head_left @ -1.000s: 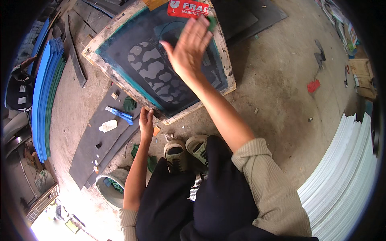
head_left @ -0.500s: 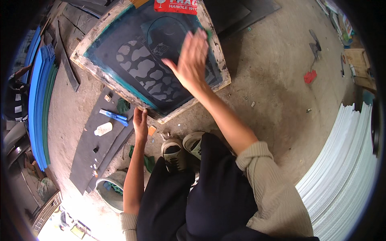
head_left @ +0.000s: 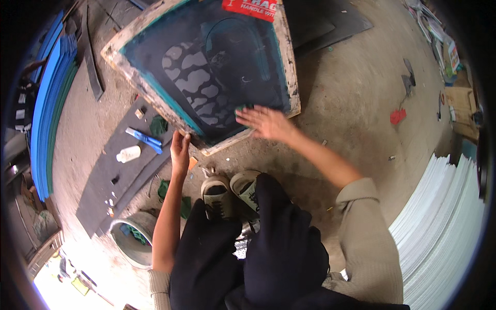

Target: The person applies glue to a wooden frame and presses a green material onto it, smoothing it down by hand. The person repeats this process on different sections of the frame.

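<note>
A screen printing frame point(head_left: 240, 77) tilts in front of me, with worn wooden edges, teal-bordered dark mesh and a pattern of pale patches. My left hand point(head_left: 180, 150) grips its near wooden edge by the lower left corner, fingers closed on the wood. My right hand point(head_left: 266, 123) lies over the lower right part of the mesh, its fingers extended and slightly blurred. A bit of green cloth point(head_left: 241, 109) shows at those fingertips; the rest is hidden beneath the hand. A red printed sticker point(head_left: 253, 8) is on the far side of the frame.
Dark sheets point(head_left: 116, 170) lie on the floor at left, bearing a blue-handled tool point(head_left: 144, 139) and white bottle point(head_left: 128, 154). A bucket point(head_left: 135, 219) with green cloth stands near my left forearm. Blue sheets point(head_left: 49, 124) stack at left, white sheets point(head_left: 439, 222) at right.
My right hand has swept down the mesh toward me, from the upper right to the lower right part, the green cloth moving along. My left hand keeps its grip on the frame.
</note>
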The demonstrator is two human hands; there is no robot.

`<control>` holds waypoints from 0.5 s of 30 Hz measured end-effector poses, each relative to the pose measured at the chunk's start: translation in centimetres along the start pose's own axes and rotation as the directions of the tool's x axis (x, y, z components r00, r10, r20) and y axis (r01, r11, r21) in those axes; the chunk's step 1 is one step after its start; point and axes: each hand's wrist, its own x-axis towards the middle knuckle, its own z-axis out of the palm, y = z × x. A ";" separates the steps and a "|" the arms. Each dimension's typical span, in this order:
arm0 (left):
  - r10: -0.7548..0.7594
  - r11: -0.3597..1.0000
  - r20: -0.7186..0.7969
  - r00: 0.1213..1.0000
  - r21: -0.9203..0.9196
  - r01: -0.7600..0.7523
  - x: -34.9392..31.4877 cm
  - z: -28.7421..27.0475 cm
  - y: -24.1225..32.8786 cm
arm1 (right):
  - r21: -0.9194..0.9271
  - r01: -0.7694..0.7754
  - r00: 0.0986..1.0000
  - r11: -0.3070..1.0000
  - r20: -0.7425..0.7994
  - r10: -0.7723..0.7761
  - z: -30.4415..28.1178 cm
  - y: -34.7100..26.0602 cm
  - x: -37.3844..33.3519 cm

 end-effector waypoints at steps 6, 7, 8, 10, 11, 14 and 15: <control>-0.084 0.993 -0.093 0.992 0.076 0.092 -0.2 -0.9 -0.6 | -0.044 -0.300 0.818 0.953 -0.526 0.233 -10.7 7.4 15.2; -0.083 0.993 -0.111 0.990 0.072 0.091 -0.2 -0.9 -0.9 | -0.018 -0.375 0.758 0.927 -0.582 0.296 -10.5 6.7 16.1; -0.081 0.995 -0.096 0.992 0.048 0.086 -0.1 -0.6 -0.5 | 0.001 -0.346 0.804 0.938 -0.515 0.297 -9.7 4.8 15.2; -0.065 0.997 -0.091 0.994 0.026 0.067 -0.2 -0.8 -0.4 | -0.097 -0.065 0.988 0.993 -0.147 0.050 -5.7 -0.1 11.2; -0.062 0.997 -0.081 0.995 0.050 0.066 0.1 0.1 0.2 | -0.150 0.170 0.985 0.974 -0.014 -0.174 -2.5 -0.7 6.9; -0.021 0.999 -0.097 0.995 0.032 0.024 0.2 0.2 -0.7 | 0.102 0.482 0.844 0.870 0.210 -0.493 -0.9 1.2 1.1; -0.015 0.999 -0.131 0.991 0.027 0.018 -0.1 0.0 -1.5 | 0.084 0.482 0.854 0.872 0.178 -0.489 -1.9 1.9 2.8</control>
